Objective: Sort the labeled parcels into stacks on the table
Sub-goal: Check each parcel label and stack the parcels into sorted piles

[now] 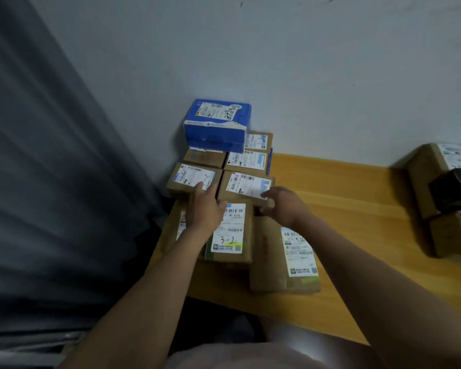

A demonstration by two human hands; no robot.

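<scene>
Several parcels (230, 230) crowd wooden table (343, 209) against pale wall (304, 75).

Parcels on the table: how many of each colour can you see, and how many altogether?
Blue box: 1
Brown cardboard boxes: 10, some partly hidden or cut off at the edge
Black bag: 1
Total: 12 in view

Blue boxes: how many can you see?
1. The blue box sits atop the brown parcels in the corner by the wall; more could be hidden behind the stacks.
</scene>
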